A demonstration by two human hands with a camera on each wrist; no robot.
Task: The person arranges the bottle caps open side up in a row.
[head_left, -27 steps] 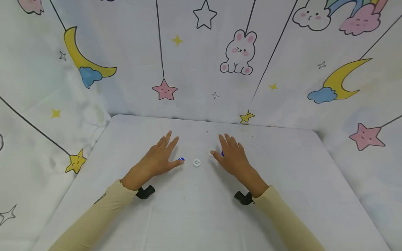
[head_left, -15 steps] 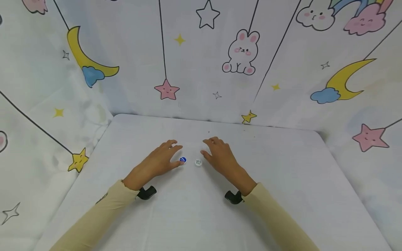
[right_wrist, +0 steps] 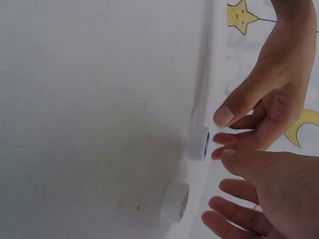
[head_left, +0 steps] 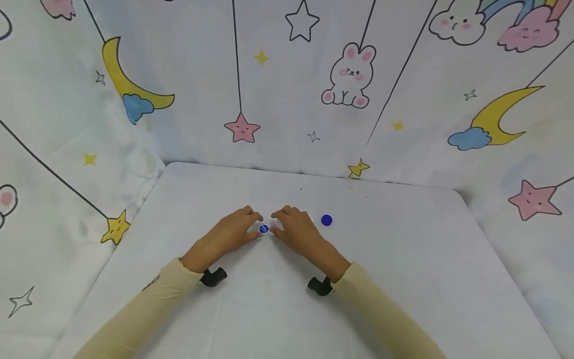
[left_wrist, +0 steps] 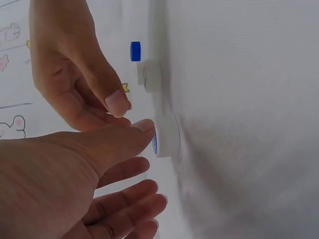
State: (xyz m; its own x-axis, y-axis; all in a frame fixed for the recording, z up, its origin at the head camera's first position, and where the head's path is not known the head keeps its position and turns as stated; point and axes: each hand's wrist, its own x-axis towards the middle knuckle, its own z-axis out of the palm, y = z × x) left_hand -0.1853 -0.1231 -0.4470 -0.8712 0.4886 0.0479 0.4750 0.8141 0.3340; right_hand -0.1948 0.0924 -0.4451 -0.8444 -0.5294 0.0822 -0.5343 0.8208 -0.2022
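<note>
In the head view a white bottle cap with a blue printed top [head_left: 263,229] sits on the table between the two hands. My left hand [head_left: 228,233] has its thumb and fingers spread beside it, loosely bent and gripping nothing. From the other side my right hand [head_left: 298,230] reaches to the same cap, fingers also relaxed. In the left wrist view the left thumb tip overlaps the edge of this cap [left_wrist: 168,135]; contact is unclear. A second white cap [right_wrist: 174,201] stands nearby in the right wrist view, hidden from the head camera by the right hand.
A plain blue bottle cap [head_left: 326,220] lies right of the right hand. Beyond the near cap, the left wrist view shows another white cap [left_wrist: 152,75]. The white table [head_left: 403,259] meets a cartoon-printed cloth backdrop [head_left: 278,89] at its far edge.
My right hand has moved left toward the left hand, uncovering the blue cap and covering the white caps. The left hand's fingers have bent more around the blue-printed cap. The head view has shifted slightly.
</note>
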